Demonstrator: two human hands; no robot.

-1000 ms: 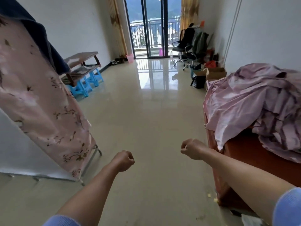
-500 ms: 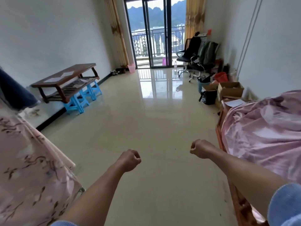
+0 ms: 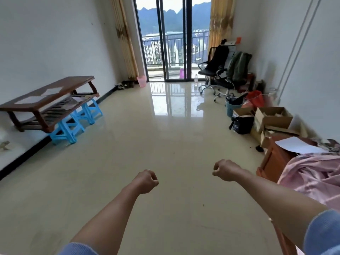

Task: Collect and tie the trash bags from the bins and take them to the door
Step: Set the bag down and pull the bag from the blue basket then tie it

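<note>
Mid-room over the tiled floor (image 3: 165, 144): left hand (image 3: 147, 182) and right hand (image 3: 226, 170) still fisted, holding nothing. View has moved forward: the floral cloth on the left is out of frame and the wooden table (image 3: 49, 94) on blue stools (image 3: 73, 124) is nearer. Pink bin (image 3: 141, 81) sits far end, beside the balcony door (image 3: 173, 43). Teal bin (image 3: 231, 109) with a black liner stands at right, black bag (image 3: 242, 124) just beside it against the cardboard boxes (image 3: 272, 116). Office chairs (image 3: 213, 70) crowd behind the teal bin. Pink sheet (image 3: 312, 173) at right edge.
</note>
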